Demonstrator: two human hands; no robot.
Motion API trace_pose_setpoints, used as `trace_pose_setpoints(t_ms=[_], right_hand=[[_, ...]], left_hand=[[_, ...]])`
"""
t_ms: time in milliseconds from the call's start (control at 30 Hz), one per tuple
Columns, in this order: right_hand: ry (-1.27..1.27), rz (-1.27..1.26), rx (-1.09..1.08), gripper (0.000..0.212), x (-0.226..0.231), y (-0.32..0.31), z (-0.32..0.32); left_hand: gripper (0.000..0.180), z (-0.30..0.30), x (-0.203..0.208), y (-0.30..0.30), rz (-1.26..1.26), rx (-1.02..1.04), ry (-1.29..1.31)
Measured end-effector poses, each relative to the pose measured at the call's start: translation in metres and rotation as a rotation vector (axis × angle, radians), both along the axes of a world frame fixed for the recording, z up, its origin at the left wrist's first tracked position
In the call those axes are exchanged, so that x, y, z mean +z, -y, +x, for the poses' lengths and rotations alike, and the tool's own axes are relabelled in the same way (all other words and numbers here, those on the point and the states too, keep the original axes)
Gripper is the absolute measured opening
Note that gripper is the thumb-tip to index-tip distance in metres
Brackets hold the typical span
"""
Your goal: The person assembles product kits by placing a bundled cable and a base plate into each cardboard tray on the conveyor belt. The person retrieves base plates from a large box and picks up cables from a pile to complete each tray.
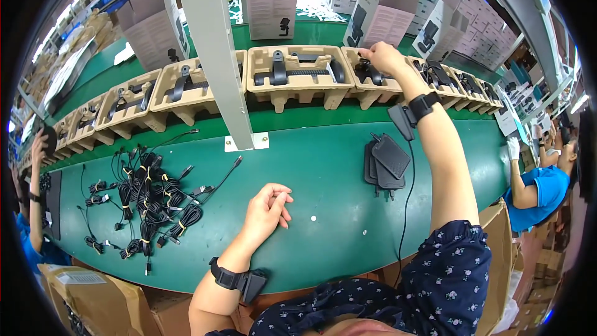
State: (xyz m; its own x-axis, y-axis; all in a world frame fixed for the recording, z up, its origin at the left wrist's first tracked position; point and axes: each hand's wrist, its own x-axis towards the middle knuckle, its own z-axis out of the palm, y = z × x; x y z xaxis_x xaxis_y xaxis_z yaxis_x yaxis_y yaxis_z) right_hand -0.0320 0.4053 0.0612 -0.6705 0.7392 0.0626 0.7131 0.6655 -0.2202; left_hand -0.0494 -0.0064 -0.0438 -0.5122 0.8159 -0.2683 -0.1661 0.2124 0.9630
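Note:
My right hand reaches over a brown moulded pulp tray at the back of the green table. Its fingers are closed just above black parts in that tray; whatever they pinch is hidden. My left hand rests on the table, fingers loosely bent and a little apart, holding nothing. To its left lies a tangled heap of tied black cables. Several flat black power adapters with prongs are stacked to its right, below my right forearm.
A row of pulp trays with black parts runs along a green belt. A grey post is bolted to the table ahead of me. Printed boxes stand behind. Co-workers sit at the left and right. Cardboard cartons flank me.

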Motion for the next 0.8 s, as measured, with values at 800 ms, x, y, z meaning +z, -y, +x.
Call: trace_pose_setpoints(t_ms=[800], right_hand=[[-0.119,0.304,0.057,0.013,-0.076,-0.022,-0.019]], left_hand=[[0.013,0.000,-0.007,0.000,-0.017,-0.012,-0.114]])
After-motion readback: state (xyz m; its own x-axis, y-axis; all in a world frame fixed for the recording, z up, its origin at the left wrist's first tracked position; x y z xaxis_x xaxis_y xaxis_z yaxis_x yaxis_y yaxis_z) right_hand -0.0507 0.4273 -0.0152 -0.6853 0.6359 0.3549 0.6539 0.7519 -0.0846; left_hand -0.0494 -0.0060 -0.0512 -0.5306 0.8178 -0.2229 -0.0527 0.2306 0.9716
